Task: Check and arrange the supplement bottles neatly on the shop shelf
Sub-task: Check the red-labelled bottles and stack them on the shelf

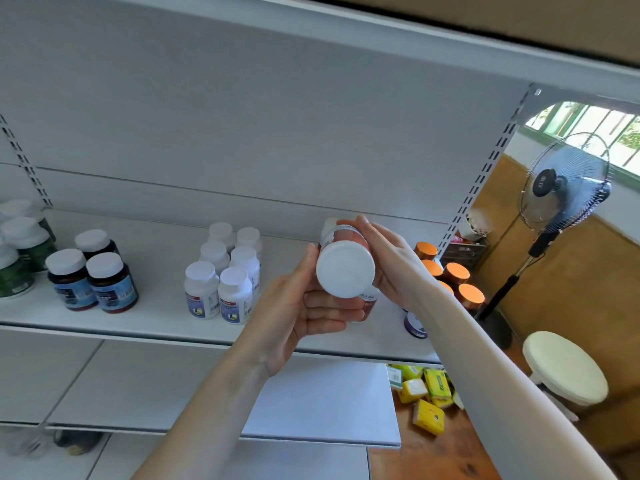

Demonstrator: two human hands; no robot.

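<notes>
Bottle (345,271) cap toward camera | left hand (298,313) cups it underneath | right hand (391,261) grips its side

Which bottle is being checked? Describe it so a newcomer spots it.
Start at the white shelf, between the all-white bottles and the orange-capped jars. There the left hand and right hand hold one reddish-brown bottle, tilted with its white cap facing the camera. It alone is off the shelf.
</notes>
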